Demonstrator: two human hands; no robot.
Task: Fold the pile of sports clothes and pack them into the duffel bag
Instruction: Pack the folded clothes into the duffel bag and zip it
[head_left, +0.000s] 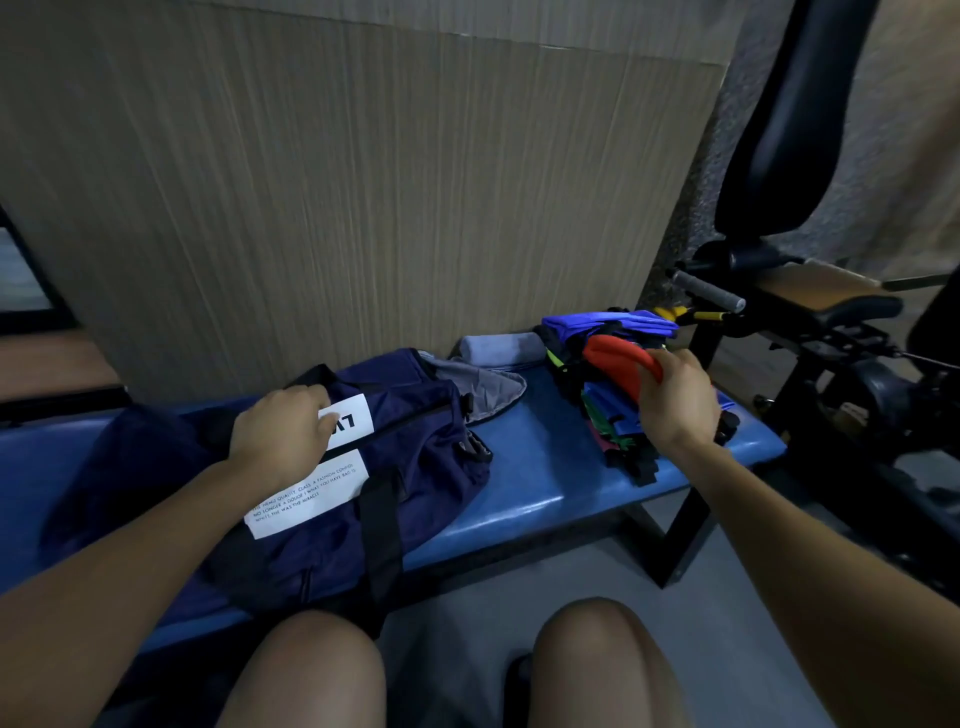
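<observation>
The fingers (655, 375) of the right hand (675, 400) are curled around a red piece of clothing (618, 358) at the top of the pile of sports clothes (610, 395). The pinch looks firm, but the hand hides the fingertips, so I cannot tell how much cloth they hold. The fingers (317, 402) of the left hand (283, 431) lie bent on top of the duffel bag (363, 467), next to its white label (348, 418). They may be pressing the bag down or holding its black strap; the view is too dark to be sure.

The pile sits on the right end of the blue surface (540, 467), close to the edge. It is a messy heap of blue, green, black and red things, not yet folded. The bag lies on the left part of the surface, well apart from the pile. Its far end is open and shows a grey lining (483, 384). A grey rolled cloth (501, 345) lies behind it by the wall. Black gym gear (769, 156) stands to the right.

What could go wrong: the red piece may be tangled with the others, so pulling it could drag the pile off the edge to the floor. The bag could also slide if the left hand lets go.
</observation>
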